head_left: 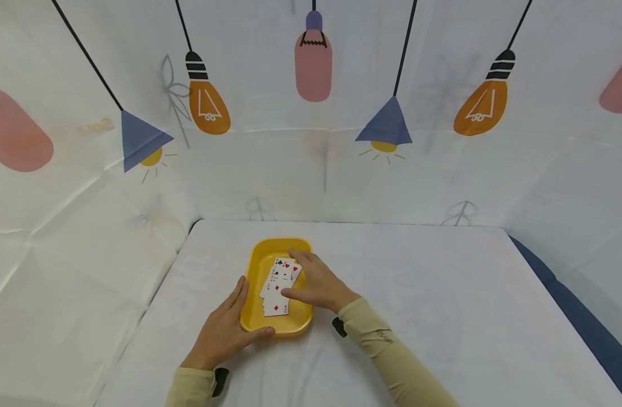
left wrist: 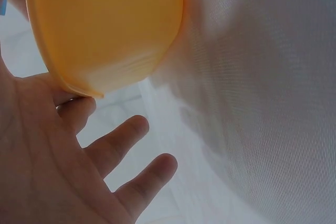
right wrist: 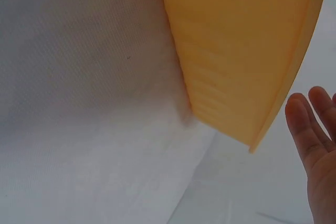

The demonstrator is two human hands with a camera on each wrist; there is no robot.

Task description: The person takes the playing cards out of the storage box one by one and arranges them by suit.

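White rectangular playing cards (head_left: 276,282) lie near-to-far in a yellow oblong plastic tray (head_left: 294,324), just left of the nearer, spread right hand (head_left: 322,283); the left hand (head_left: 224,327) grips the tray.

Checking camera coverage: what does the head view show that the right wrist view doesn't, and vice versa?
Only head: the playing cards inside the yellow tray, the left hand at the tray's edge, and the printed bulbs on the backdrop.

Only right wrist: a close, side-on look at the tray's outer wall.

Both: the tray, the right hand, the white tabletop.
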